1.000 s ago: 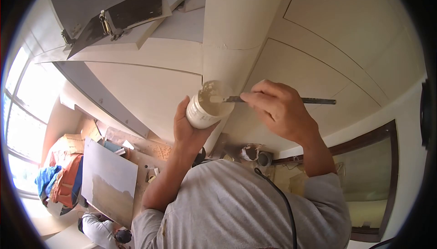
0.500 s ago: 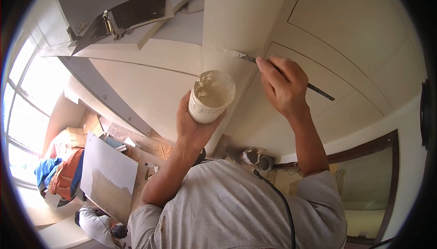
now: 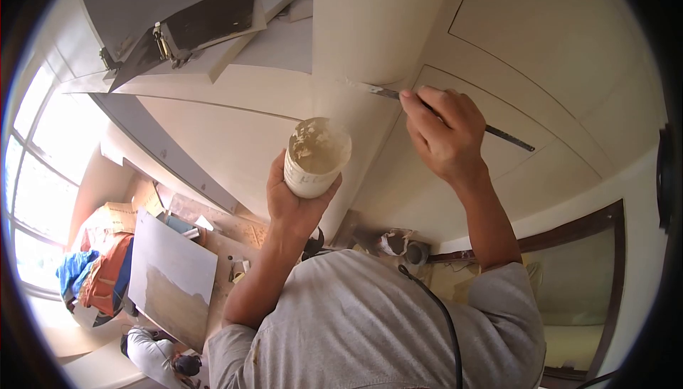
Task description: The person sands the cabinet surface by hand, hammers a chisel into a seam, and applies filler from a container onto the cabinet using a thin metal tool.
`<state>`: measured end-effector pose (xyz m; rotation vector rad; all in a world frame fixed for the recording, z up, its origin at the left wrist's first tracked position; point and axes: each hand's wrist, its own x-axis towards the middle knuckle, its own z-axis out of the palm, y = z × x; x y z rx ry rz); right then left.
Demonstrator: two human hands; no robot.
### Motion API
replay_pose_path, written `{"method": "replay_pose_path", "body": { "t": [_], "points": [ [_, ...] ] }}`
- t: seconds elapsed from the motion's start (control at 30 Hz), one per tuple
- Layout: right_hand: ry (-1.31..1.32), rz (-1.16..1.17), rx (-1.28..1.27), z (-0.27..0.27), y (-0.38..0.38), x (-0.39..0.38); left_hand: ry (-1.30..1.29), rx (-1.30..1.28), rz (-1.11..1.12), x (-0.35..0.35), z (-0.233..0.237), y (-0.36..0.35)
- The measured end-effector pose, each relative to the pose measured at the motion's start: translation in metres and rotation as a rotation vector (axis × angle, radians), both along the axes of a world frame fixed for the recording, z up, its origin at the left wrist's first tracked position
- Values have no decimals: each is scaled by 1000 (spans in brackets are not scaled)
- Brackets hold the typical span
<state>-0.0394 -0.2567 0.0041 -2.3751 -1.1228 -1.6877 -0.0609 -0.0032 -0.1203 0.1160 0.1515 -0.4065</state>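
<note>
My left hand [image 3: 295, 207] is wrapped round the lower part of a white plastic tub [image 3: 307, 179], tilted so its open top shows. Pale putty [image 3: 321, 155] lies inside and clings in lumps to the wall. In my right hand [image 3: 452, 133] is a long, narrow dark blade [image 3: 509, 137], which looks like a hacksaw blade, pinched between thumb and fingers. Its far end carries white putty and touches or nearly touches the cream panel [image 3: 370, 26], where a thin smear runs beside the tip.
Cabinet doors with metal hinges [image 3: 162, 40] hang open at upper left. Low on the left are a leaning grey-white board [image 3: 174, 261], a heap of bags [image 3: 99, 275] and a crouching person [image 3: 156, 353]. A dark-framed opening [image 3: 617, 275] is at right.
The tub in my left hand has shifted slightly left and down. My right hand and the blade have moved a little, with the blade's tip slightly lower on the panel.
</note>
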Motion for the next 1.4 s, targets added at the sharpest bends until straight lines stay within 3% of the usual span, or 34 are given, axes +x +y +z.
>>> {"method": "replay_pose_path", "body": {
  "t": [0.27,0.5,0.6,0.77,1.0,1.07,1.2,1.4],
  "points": [
    [23,125,86,-7,-13,0,8,21,29,-3,0,0],
    [-45,89,94,-18,-26,16,7,72,61,-4,4,-4],
    [-32,161,238,-24,-27,15,-5,55,63,-6,1,-3],
    [1,138,102,-25,-20,26,-13,44,53,-6,1,-4],
    [-60,259,210,-27,-36,31,-4,64,83,-9,1,-5],
    [-22,282,138,-27,-32,36,45,54,115,-10,6,-8],
    [-11,192,103,-23,-33,40,-19,46,81,-10,0,-7],
    [-60,343,205,-22,-38,42,-34,43,96,-15,4,-9]
  ]
}}
